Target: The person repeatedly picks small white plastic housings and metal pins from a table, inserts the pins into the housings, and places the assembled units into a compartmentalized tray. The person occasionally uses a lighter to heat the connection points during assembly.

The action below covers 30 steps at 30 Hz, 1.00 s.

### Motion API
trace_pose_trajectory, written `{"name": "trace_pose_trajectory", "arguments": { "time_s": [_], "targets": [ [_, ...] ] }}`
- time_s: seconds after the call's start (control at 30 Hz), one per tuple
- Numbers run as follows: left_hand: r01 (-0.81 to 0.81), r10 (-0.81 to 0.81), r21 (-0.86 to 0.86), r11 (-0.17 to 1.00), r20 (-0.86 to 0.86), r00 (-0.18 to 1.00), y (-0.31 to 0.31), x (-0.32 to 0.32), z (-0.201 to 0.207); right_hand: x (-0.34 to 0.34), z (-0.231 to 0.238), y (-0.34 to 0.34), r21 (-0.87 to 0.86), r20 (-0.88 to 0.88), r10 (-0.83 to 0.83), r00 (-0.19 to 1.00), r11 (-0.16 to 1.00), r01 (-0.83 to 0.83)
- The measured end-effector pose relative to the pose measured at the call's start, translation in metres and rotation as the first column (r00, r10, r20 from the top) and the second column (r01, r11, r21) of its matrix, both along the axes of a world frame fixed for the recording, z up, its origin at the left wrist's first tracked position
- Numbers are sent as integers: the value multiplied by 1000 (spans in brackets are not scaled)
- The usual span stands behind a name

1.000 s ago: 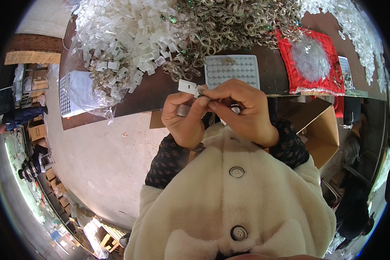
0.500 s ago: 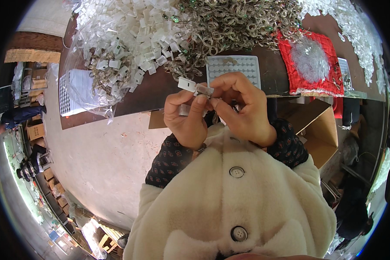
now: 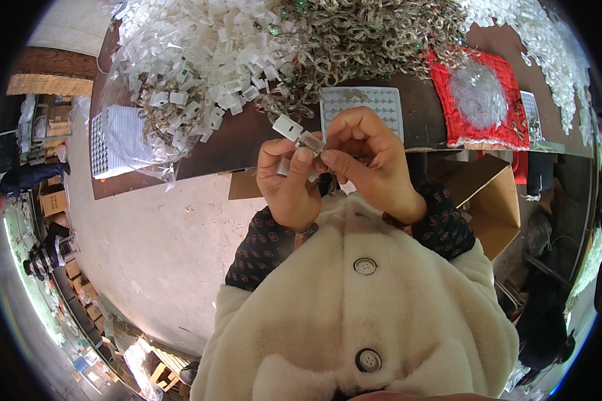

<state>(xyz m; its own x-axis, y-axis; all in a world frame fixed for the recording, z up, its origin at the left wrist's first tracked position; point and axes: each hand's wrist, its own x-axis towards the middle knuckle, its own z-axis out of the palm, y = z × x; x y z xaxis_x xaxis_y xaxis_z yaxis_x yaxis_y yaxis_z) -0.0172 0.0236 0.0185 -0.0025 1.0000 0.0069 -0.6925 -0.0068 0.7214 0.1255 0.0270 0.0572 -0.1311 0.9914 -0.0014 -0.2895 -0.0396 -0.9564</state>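
Note:
Close in front of my chest, both hands are closed round small plastic parts. A white rectangular plastic piece with a dark slot (image 3: 287, 127) sticks up beyond my left hand (image 3: 289, 194), which pinches it between thumb and fingers. Joined to it or touching it is a small see-through piece (image 3: 312, 142). My right hand (image 3: 379, 170) pinches at the end of that see-through piece, thumb and forefinger together. More white parts (image 3: 284, 167) show within the left fingers. Exactly what lies between the right fingertips is hidden.
The dark table (image 3: 237, 137) carries heaps of white plastic pieces (image 3: 201, 40) and greyish see-through rings (image 3: 354, 40). A white tray with round hollows (image 3: 361, 107) lies behind my hands. A red cloth (image 3: 515, 100) holds see-through pieces (image 3: 480, 93). An open carton (image 3: 495, 207) stands right.
The white piece has tilted a little, its outer end moving slightly up and left. My right thumb and fingers have shifted a little left at the see-through piece.

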Motion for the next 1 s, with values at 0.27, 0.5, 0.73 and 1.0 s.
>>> {"name": "trace_pose_trajectory", "arguments": {
  "time_s": [0.27, 0.5, 0.73, 1.0],
  "targets": [
    [86, -90, -157, 984, -19, 996, 0, -1, -12, 6, -16, -9, 297, 327, -156, 932, 953, 56],
    [199, -202, -164, 966, 3, 979, 7, -12, -23, 48, -41, 32, 534, 745, -540, 391, 835, 136],
    [260, -251, -117, 958, 86, 964, 10, -17, -27, 39, -59, 50, 517, 847, -518, 118, 855, 42],
    [270, -244, -155, 950, 171, 955, 9, -16, -24, 25, -22, 30, 573, 649, -434, 624, 819, -27]
  ]
}}
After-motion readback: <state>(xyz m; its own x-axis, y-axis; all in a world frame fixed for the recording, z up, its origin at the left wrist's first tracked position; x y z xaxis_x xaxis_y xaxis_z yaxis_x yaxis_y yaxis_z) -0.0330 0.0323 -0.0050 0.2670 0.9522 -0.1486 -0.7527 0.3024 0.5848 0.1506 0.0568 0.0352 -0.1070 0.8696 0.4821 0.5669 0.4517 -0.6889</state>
